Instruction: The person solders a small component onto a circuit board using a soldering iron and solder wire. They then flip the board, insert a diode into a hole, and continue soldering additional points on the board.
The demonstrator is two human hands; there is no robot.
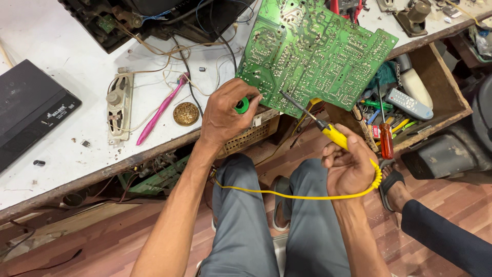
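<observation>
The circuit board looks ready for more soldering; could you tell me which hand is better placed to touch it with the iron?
Right. The right hand already grips the yellow soldering iron, its tip on the circuit board. The left hand holds a green-handled tool at the board's edge.

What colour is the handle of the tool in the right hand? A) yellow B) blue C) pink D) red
A: the right hand grips a soldering iron with a yellow handle and a yellow cord, its tip at the green circuit board, while the left hand holds a small green-capped piece.
</observation>
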